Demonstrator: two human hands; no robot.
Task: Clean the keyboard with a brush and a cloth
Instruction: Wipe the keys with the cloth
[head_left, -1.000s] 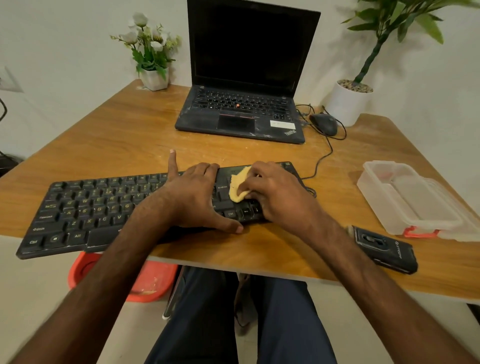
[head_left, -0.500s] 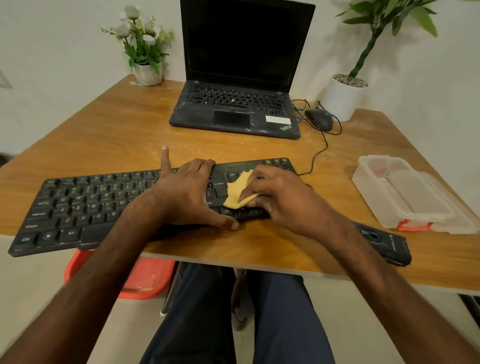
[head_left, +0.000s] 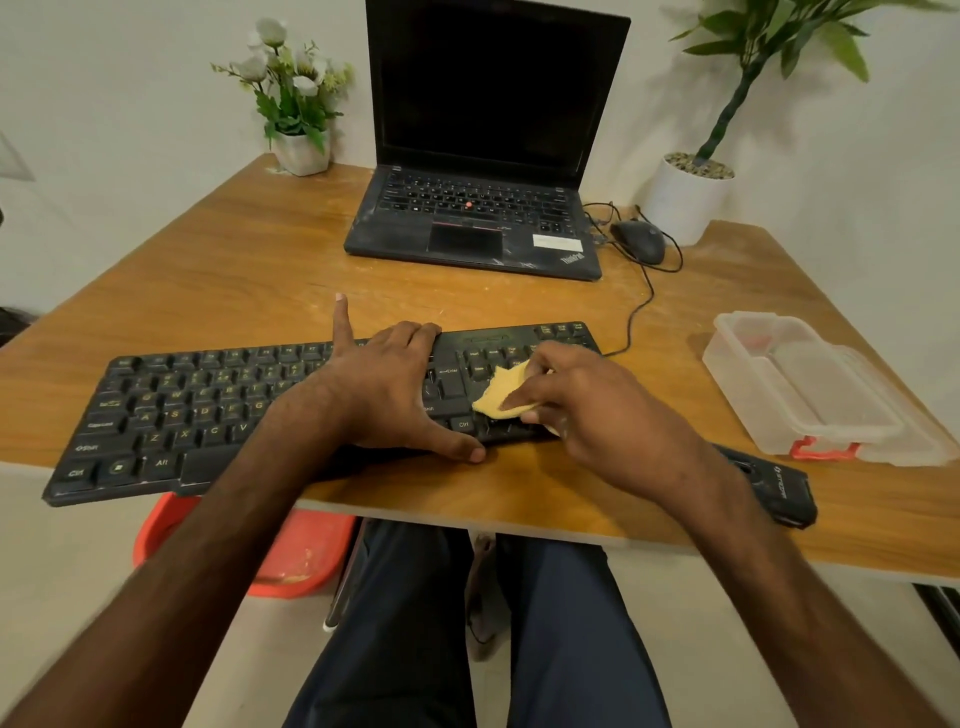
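Note:
A black keyboard (head_left: 197, 415) lies along the near edge of the wooden table (head_left: 234, 270), its left end jutting past the table's edge. My left hand (head_left: 387, 389) lies flat on the keyboard's middle, fingers spread, thumb on the front edge, index finger pointing away. My right hand (head_left: 597, 410) presses a small yellow cloth (head_left: 501, 392) onto the keys at the keyboard's right end, pinching it under the fingers. No brush is in view.
A black laptop (head_left: 478, 218) stands open at the back, a wired mouse (head_left: 641, 240) beside it. A clear plastic box (head_left: 810, 384) sits at the right, a black phone (head_left: 774, 488) near my right wrist. Potted plants (head_left: 301, 150) stand at both back corners. A red tray (head_left: 291, 556) lies below the table.
My right hand has slid the cloth toward me over the right-hand keys. My left hand has stayed in place on the keyboard. The view has shifted slightly.

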